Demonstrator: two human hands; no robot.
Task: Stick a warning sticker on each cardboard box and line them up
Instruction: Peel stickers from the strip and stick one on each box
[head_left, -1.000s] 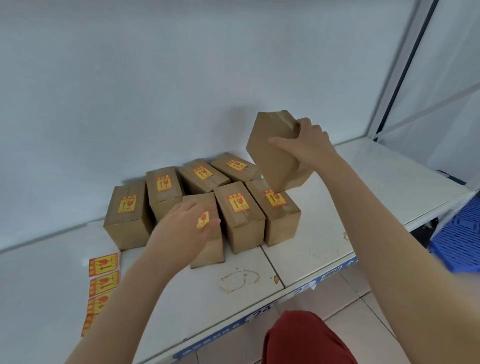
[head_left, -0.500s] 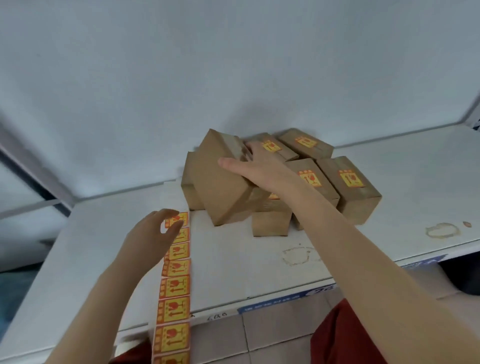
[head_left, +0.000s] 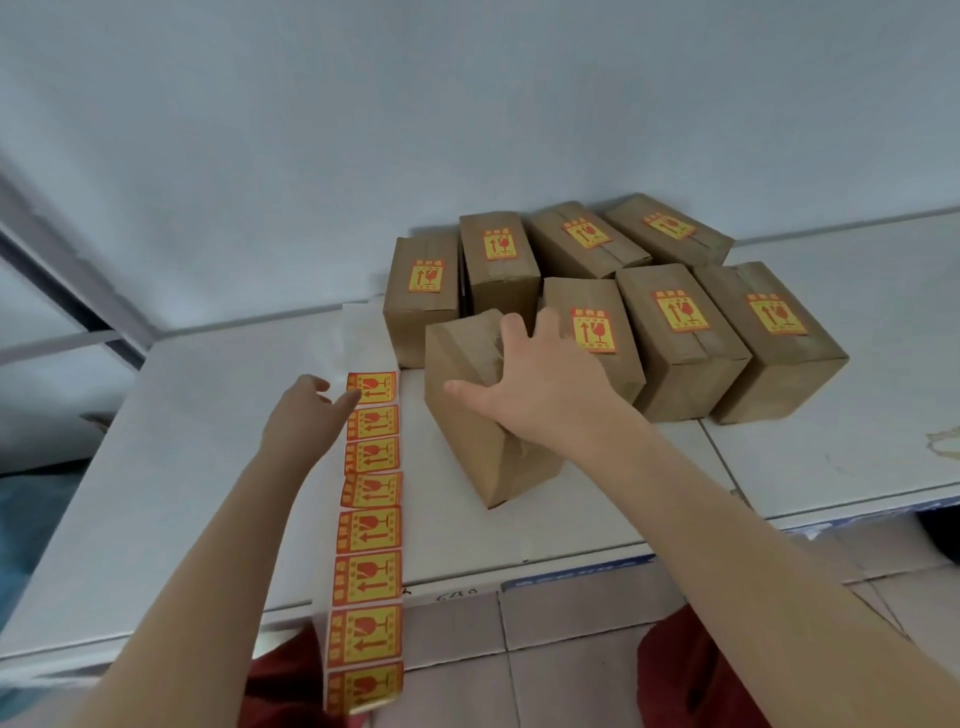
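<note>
My right hand (head_left: 524, 400) grips the plain cardboard box (head_left: 467, 457) in the middle of the frame. My fingers are curled over its taped top and my thumb is spread out to the left along the near edge. This box carries no sticker that I can see. It stands on the white shelf (head_left: 597, 525), turned at an angle, with its far corner just beside the stickered boxes (head_left: 680, 374).

There are seven of those, packed in two rows at the upper right: four at the back against the wall (head_left: 363, 130) and three in front. Each shows a yellow and red label on top.

My left hand (head_left: 304, 413) is at centre left with its fingers loose, holding nothing. The forefinger tip touches the left edge of the top sticker (head_left: 373, 387) on the sticker strip (head_left: 370, 530). The strip runs down the frame and hangs over the shelf's front edge at the lower left.
</note>
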